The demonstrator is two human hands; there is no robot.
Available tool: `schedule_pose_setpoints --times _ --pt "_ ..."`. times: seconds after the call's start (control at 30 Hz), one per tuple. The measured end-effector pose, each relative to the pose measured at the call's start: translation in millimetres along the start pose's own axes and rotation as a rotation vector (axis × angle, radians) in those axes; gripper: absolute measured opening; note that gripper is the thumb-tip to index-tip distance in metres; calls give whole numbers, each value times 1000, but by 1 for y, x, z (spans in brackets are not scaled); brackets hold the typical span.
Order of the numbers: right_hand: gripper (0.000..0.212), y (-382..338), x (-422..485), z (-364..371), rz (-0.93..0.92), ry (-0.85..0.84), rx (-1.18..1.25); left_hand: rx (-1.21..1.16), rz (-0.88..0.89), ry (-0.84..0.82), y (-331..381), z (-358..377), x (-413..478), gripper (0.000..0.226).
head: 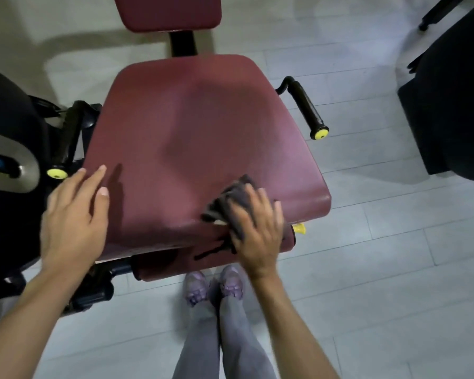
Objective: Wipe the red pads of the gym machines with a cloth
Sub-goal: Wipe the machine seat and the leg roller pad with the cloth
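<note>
A wide red seat pad (192, 132) of a gym machine fills the middle of the head view. A smaller red back pad (167, 12) stands beyond it at the top. My right hand (257, 228) presses a crumpled grey cloth (230, 201) flat against the seat's near right edge, fingers spread over it. My left hand (74, 217) rests on the seat's near left corner with straight fingers, holding nothing. A red roller pad (175, 263) runs just under the seat's front edge.
Black handles with yellow end caps flank the seat, the right one (309, 108) and the left one (63, 143). Black machine parts (8, 127) crowd the left side, and another black machine (454, 91) stands at the right. My legs and shoes (214, 285) stand on grey floor tiles.
</note>
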State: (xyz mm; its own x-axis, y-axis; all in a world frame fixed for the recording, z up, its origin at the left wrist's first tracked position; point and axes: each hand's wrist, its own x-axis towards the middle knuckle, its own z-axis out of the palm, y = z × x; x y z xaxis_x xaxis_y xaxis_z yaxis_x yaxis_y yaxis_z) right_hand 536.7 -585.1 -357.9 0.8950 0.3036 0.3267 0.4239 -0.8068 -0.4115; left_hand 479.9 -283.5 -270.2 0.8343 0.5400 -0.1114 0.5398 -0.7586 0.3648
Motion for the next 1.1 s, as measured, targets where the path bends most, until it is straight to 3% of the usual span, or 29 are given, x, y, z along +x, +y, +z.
schedule_pose_setpoints --times 0.13,0.27,0.53,0.67,0.77,0.83,1.1 --pt "42 75 12 -32 307 57 49 64 -75 -47 -14 -2 6 47" --pt "35 53 16 -28 329 110 62 47 -112 -41 -27 -4 5 47" --pt "32 -135 -10 50 40 34 18 -118 -271 58 -51 -30 -5 35" --pt "53 -188 -25 86 -457 -33 6 -78 -356 182 -68 -51 -4 37" --pt "66 -176 -20 88 -742 -71 -29 -68 -390 192 -78 -61 2 36" --pt "56 -152 -12 77 -865 -130 -39 -62 -370 169 -82 -65 5 36" --pt "47 -90 24 29 -1059 -363 -151 11 -300 82 -96 -70 9 41"
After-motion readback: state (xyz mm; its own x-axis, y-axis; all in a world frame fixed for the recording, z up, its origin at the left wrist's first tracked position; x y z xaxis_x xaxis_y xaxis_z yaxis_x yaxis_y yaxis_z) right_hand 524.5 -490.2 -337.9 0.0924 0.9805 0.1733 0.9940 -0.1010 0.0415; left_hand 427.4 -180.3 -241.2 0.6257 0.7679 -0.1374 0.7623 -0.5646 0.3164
